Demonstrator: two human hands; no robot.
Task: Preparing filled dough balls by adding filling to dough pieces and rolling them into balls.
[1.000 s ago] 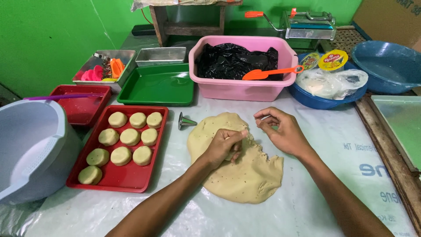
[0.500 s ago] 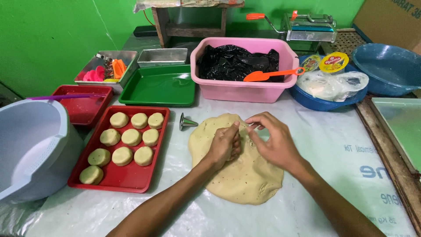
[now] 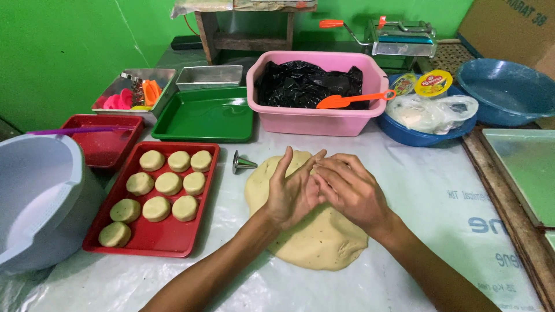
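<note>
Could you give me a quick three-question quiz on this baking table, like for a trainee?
1. How many dough rounds lie on the red tray?
2. True or false: the metal cone stands in the green tray.
3. Where are the left hand and right hand: A over the dough sheet, B in the pink tub, C on the grey bowl?

Key: 1. nine; 2. false, it lies on the table beside the dough sheet; 3. A.
</note>
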